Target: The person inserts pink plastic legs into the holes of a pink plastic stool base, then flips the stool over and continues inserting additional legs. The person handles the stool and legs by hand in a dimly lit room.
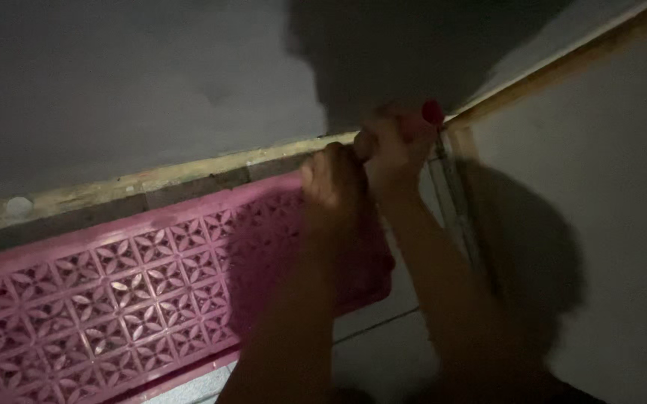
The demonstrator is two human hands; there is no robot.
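Left hand (332, 179) fingers curl shut on the pink mat (114, 292) edge; right hand (394, 146), just beside, grips a red-tipped tool (429, 114).

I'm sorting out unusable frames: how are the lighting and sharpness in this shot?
Head view: dim, lit from behind the camera; a heavy shadow falls on the wall above the hands. Left hand and right hand are motion-blurred; the pink lattice panel stays fairly crisp.
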